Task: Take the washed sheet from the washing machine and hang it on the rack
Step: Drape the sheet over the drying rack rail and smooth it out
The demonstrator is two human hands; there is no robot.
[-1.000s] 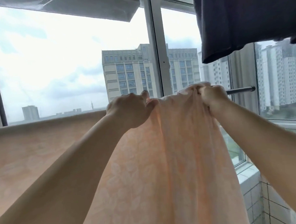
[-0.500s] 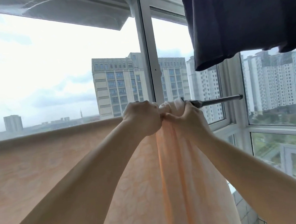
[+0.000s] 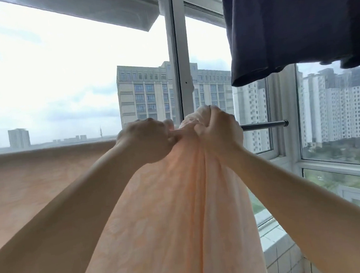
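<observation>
A pale peach sheet point(image 3: 175, 210) with a faint leaf pattern hangs over a metal rack rod point(image 3: 264, 125) in front of the window. To the left it lies spread flat along the rod; in the middle it is gathered into a bunch. My left hand point(image 3: 145, 141) and my right hand point(image 3: 219, 132) sit close together at the top of that bunch, both closed on the fabric. Only the rod's bare right end shows; the rest is under the sheet.
A dark navy garment point(image 3: 290, 26) hangs from above at the upper right, just over my right hand. A white window frame post point(image 3: 179, 58) stands behind the hands. A tiled sill point(image 3: 281, 250) runs below the window at the lower right.
My hands have come together from apart, bunching the sheet's right part leftward along the rod. More bare rod shows on the right. The head view has shifted.
</observation>
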